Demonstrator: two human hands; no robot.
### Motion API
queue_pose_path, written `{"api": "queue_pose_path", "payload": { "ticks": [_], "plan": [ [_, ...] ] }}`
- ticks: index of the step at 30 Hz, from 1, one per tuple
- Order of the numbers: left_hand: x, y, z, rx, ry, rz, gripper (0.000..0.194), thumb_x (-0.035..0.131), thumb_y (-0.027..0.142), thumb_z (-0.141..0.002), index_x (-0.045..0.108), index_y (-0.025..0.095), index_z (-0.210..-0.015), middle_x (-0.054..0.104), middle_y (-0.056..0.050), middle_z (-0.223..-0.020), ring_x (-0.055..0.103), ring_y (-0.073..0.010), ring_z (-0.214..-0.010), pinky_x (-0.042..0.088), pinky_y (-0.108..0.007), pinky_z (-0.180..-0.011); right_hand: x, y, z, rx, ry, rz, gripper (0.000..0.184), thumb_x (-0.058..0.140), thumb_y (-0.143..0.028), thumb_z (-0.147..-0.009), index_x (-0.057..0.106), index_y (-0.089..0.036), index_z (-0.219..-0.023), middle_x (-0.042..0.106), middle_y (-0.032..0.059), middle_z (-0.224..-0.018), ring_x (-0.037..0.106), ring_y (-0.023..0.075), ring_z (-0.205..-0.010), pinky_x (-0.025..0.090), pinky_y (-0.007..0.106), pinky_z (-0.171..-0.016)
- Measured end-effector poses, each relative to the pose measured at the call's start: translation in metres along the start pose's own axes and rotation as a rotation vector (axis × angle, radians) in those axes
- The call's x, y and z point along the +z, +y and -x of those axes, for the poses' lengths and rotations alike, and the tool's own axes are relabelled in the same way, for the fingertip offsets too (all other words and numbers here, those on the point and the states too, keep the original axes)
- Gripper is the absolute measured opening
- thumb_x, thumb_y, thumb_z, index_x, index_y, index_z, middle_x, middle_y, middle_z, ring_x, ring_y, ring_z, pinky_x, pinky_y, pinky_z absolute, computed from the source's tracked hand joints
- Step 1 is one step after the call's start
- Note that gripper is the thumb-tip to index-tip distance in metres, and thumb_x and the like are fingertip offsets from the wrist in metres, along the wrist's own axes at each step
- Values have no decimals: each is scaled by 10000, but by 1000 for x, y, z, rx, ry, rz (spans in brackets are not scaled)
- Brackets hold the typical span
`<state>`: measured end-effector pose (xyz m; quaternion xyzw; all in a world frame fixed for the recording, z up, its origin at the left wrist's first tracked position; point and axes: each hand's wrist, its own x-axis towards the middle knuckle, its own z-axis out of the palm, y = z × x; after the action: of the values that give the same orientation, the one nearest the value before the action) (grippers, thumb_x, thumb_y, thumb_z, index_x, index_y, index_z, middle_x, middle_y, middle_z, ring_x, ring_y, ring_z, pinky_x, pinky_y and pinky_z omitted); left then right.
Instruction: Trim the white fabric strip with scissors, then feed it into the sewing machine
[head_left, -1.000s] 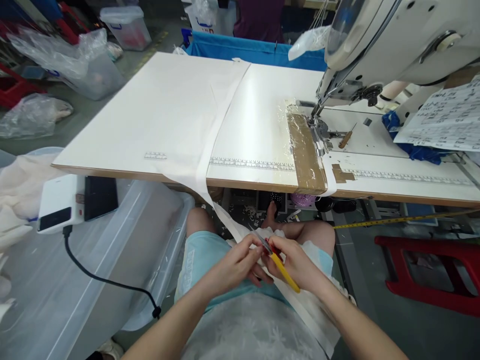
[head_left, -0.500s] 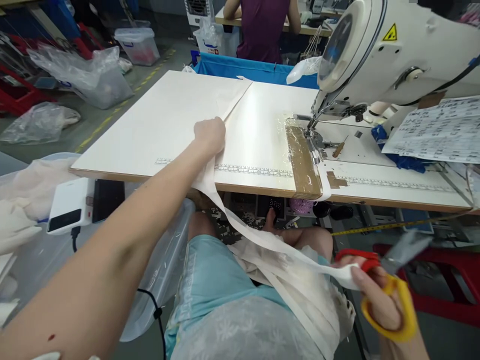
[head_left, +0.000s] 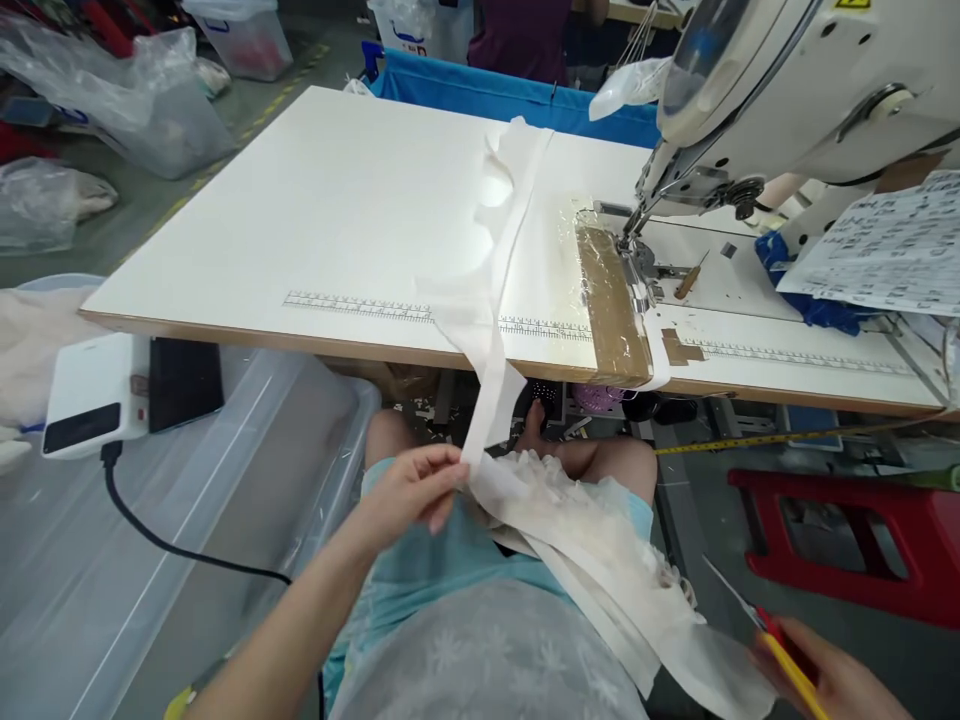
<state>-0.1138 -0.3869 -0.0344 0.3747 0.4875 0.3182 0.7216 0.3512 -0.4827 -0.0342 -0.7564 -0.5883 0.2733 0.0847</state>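
My left hand is above my lap, thumb and fingers pinched on a white fabric strip. From there the strip runs up over the table edge and lies wrinkled, with ragged side pieces, on the white table top. A heap of pale fabric with a ruffled edge covers my lap and trails down to the right. My right hand, low at the right, grips scissors with red and yellow handles, blades pointing up and left. The fabric's lower end lies close by that hand; I cannot tell whether they touch.
A sewing machine stands on the right of the table, with a small awl-like tool near its needle. Left of my lap is a clear plastic bin with a white device. A red stool stands right. Another person sits beyond.
My left hand has come down from the table top to my lap, now pinching the strip lower. My right hand with the scissors has dropped lower right, away from the strip it held.
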Motion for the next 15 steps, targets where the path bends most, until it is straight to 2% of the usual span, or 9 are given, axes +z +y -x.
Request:
{"api": "queue_pose_path", "payload": {
  "ticks": [2, 4, 5, 7, 9, 11, 15],
  "plan": [
    [12, -18, 1, -2, 5, 72, 391, 668, 541, -815, 597, 158, -843, 613, -6, -483, 453, -80, -378, 342, -167, -389, 15, -33, -9, -51, -172, -43, 460, 600, -719, -713, 561, -261, -728, 587, 50, -595, 599, 241, -556, 478, 311, -496],
    [22, -27, 3, 8, 19, 131, 416, 672, 555, -815, 586, 155, -890, 708, -65, -638, 618, -143, -519, 479, -201, -473, 28, -74, -20, -180, -407, -128, 461, 511, -688, -831, 501, -236, -738, 523, 16, -626, 536, 183, -571, 449, 269, -523],
    [27, -29, 4, 13, 29, 147, 428, 673, 561, -815, 584, 155, -917, 723, -77, -684, 668, -173, -593, 520, -220, -516, 33, -96, -27, -267, -523, -172, 473, 470, -680, -866, 464, -230, -722, 472, -5, -625, 488, 156, -560, 423, 252, -519],
    [34, -31, 7, 20, 42, 163, 441, 673, 571, -818, 584, 155, -935, 722, -69, -679, 702, -198, -638, 546, -232, -541, 41, -137, -41, -411, -656, -189, 460, 450, -645, -908, 412, -222, -731, 417, -26, -669, 416, 128, -588, 378, 234, -541],
    [36, -31, 10, 19, 53, 170, 439, 674, 571, -821, 591, 151, -918, 705, -52, -624, 699, -189, -597, 536, -217, -522, 47, -167, -56, -536, -745, -149, 466, 478, -626, -913, 361, -219, -717, 368, -41, -675, 347, 113, -593, 319, 228, -537],
    [36, -30, 12, 12, 64, 176, 432, 684, 561, -819, 604, 142, -891, 697, -48, -600, 691, -174, -577, 526, -199, -515, 52, -186, -71, -629, -802, -73, 490, 499, -630, -902, 335, -216, -699, 335, -50, -655, 311, 107, -584, 269, 231, -522],
    [31, -27, 14, -7, 79, 168, 440, 715, 549, -796, 625, 129, -892, 719, -63, -694, 716, -188, -675, 542, -200, -548, 63, -202, -92, -703, -831, 100, 517, 495, -663, -885, 340, -213, -682, 347, -55, -607, 317, 102, -550, 213, 241, -500]
  ]
}}
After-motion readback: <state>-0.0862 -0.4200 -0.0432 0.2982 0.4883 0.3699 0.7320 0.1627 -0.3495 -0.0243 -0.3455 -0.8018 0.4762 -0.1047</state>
